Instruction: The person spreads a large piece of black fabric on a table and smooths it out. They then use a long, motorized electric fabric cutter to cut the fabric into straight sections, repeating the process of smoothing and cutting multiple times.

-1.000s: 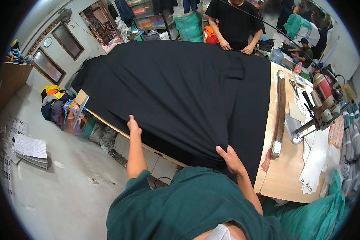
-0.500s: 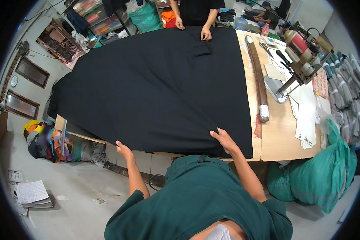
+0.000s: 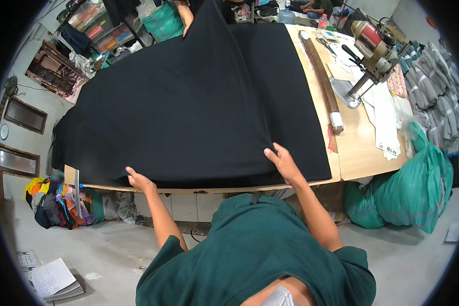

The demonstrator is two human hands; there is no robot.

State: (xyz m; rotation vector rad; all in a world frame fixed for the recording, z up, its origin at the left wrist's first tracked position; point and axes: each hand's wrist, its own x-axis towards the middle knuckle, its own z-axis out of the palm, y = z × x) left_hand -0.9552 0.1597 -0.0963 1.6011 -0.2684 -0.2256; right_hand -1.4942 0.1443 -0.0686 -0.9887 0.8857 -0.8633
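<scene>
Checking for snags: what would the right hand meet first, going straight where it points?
Most likely the wide black fabric sheet, which the right hand is gripping; depth is hard to judge.

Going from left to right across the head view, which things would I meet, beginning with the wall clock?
Wall clock, pile of coloured cloth, left hand, right hand, brown bar, grey bundles. The black cloth, stretching past both hands, is left out.

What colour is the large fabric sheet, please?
The fabric sheet is plain black, seen best in head view.
</scene>
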